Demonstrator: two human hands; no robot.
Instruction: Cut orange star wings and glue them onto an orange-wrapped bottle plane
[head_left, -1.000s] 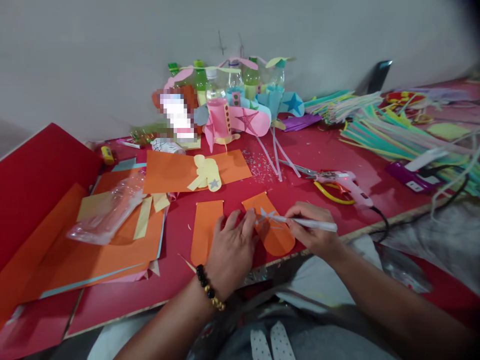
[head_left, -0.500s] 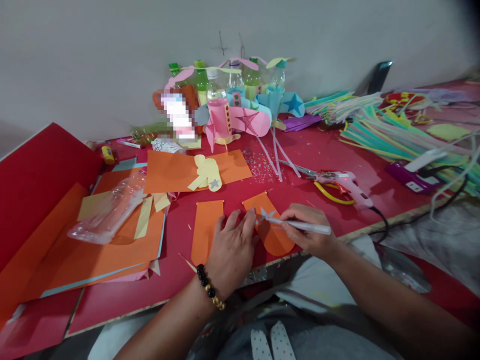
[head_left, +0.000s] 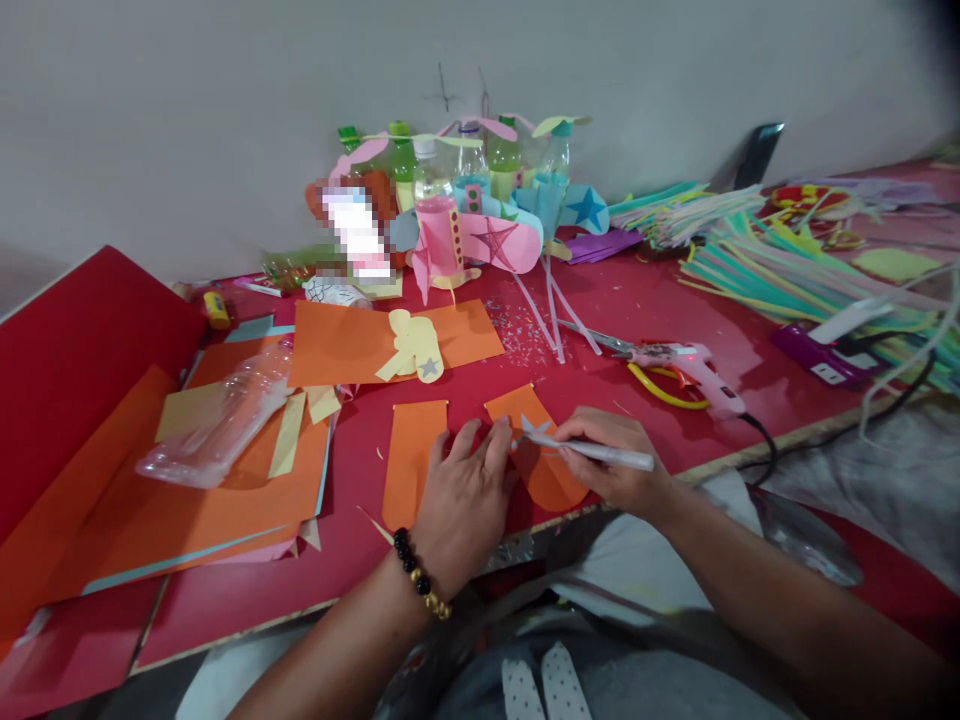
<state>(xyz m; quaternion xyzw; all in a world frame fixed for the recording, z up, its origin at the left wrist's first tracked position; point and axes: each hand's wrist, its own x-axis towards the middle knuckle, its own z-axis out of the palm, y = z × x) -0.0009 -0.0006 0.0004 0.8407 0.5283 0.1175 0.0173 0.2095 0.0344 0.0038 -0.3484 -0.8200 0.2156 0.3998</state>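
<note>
In my right hand [head_left: 619,455] is a pale pen [head_left: 607,452], its tip on a silvery star [head_left: 534,430] on a round-ended orange paper piece [head_left: 559,480]. My left hand [head_left: 465,500] lies flat with fingers stretched, its fingertips at the left edge of that piece. Partly under my left hand is a second orange paper strip [head_left: 412,455]. A black and gold bead bracelet [head_left: 420,575] circles my left wrist. Behind the hands, yellow paper cutouts [head_left: 420,345] with a grey star rest on an orange sheet [head_left: 337,345].
Decorated bottle planes [head_left: 439,235] stand by the wall. At right are a pink glue gun [head_left: 697,370], scissors [head_left: 600,338], a purple power strip [head_left: 829,355] and pipe cleaners [head_left: 765,275]. A clear plastic bottle [head_left: 225,420] lies on stacked paper [head_left: 247,510] at left.
My right hand and the pen have shifted slightly left along the star. My left hand stays in place on the paper.
</note>
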